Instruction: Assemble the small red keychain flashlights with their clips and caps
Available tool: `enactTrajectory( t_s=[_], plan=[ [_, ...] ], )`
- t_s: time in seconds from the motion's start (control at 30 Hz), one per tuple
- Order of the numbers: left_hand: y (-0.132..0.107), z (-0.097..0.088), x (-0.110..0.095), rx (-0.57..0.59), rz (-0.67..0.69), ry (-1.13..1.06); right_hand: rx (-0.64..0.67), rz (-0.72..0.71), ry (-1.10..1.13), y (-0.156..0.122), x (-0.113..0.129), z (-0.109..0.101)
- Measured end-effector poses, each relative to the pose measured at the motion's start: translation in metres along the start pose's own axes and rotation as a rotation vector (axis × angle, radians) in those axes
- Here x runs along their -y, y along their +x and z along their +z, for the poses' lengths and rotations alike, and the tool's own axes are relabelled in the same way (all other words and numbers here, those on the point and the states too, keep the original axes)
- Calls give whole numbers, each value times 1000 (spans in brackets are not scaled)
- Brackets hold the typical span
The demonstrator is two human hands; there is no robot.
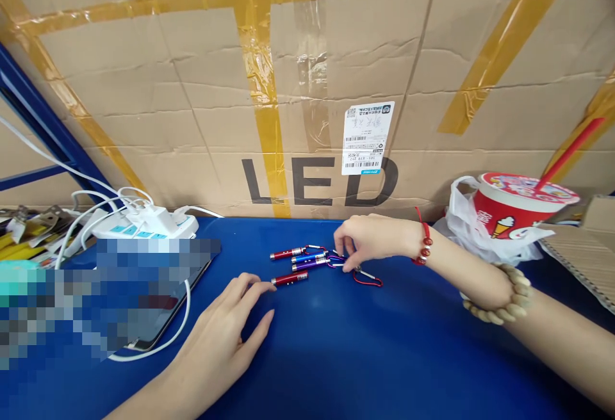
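Note:
Several small keychain flashlights lie on the blue table [365, 349]: a red one [287, 253], a blue one [308, 257], a purple one [311, 264] and a second red one [289, 278] nearer me. Their clips and a red carabiner [369, 278] bunch at the right. My right hand [369, 239] pinches the clips at that bunch. A red bead bracelet and a wooden bead bracelet are on that arm. My left hand [225, 333] rests flat on the table, its fingertips touching the near red flashlight's end.
A taped cardboard box [336, 87] marked LED walls off the back. A white power strip [147, 223] with cables sits at back left, a phone [166, 324] on a cable beside my left hand. A red ice-cream cup [516, 212] in a plastic bag stands at right.

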State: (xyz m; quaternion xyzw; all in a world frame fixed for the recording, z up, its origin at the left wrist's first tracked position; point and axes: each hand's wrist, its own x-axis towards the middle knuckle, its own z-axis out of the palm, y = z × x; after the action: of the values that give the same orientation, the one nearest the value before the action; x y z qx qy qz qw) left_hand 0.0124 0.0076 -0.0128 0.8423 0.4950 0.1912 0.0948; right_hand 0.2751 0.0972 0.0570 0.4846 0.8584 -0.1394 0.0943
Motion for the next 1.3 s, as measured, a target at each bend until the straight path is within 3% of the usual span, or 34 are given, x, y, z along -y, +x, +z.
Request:
enactTrajectory(
  t_s=[0.17, 0.3, 0.5, 0.73, 0.83, 1.03, 1.3],
  plan=[
    [11, 4, -9, -16, 127, 124, -190, -139, -7, 9, 3, 9],
    [24, 8, -10, -8, 137, 203, -201, -183, -23, 18, 2, 18],
    [36, 11, 1, -35, 89, 151, -241, -179, -25, 20, 5, 21],
    [29, 4, 3, -79, -40, -226, -308, -42, -70, -5, -1, -8],
    [22, -4, -3, -21, -154, -467, -258, 4, -80, -14, -7, -12],
    [10, -11, -13, 85, -164, -642, -70, -8, 10, -23, -7, 10],
    [4, -6, -12, 122, -155, -795, -100, -55, 196, -23, -12, 32]
  ],
)
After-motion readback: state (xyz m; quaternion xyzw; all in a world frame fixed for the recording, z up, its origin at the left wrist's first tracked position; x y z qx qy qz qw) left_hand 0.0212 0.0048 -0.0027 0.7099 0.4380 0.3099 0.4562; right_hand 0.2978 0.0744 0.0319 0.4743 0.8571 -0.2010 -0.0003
